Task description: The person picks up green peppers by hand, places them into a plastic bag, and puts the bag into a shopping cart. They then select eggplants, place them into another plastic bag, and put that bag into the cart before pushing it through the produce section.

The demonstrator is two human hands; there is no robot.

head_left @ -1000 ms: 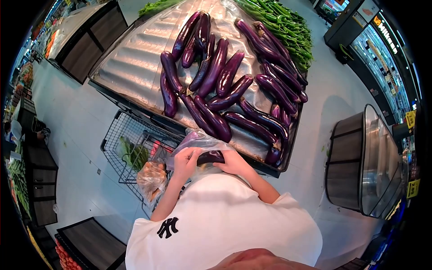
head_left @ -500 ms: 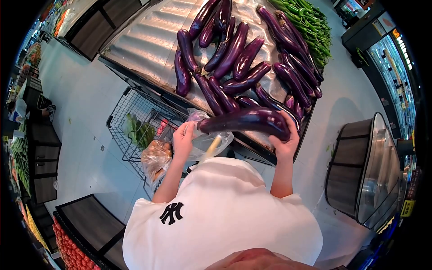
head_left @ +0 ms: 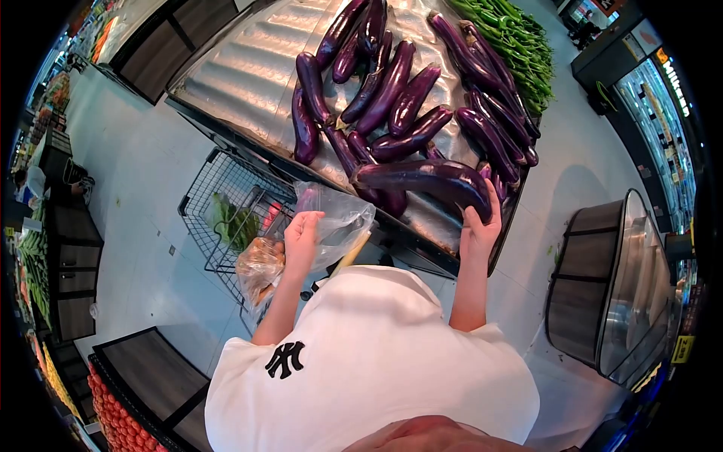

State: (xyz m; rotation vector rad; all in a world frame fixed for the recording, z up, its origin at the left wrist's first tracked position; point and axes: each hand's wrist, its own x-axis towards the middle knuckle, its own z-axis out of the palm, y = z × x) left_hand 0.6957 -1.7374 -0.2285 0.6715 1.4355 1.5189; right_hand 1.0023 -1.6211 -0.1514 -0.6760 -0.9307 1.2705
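Observation:
A long, dark purple eggplant (head_left: 425, 181) is gripped near its thick right end by my right hand (head_left: 482, 218). Its stem end points left, over the edge of the display. My left hand (head_left: 303, 235) pinches a clear plastic bag (head_left: 339, 222), which spreads out to the right of the fingers, below the stem end and apart from it. Many more eggplants (head_left: 392, 87) lie on the ridged silver display (head_left: 241, 71) beyond my hands.
Below left of the display stands a wire cart (head_left: 199, 188) with leafy greens (head_left: 235, 222) and a bagged brown item (head_left: 260, 267). Green peppers (head_left: 512, 49) are heaped at the display's far right. A rounded stand (head_left: 584, 282) is on the right.
The eggplant has moved up and away from my left hand, held now by my right hand alone. The plastic bag has spread out more beside my left hand.

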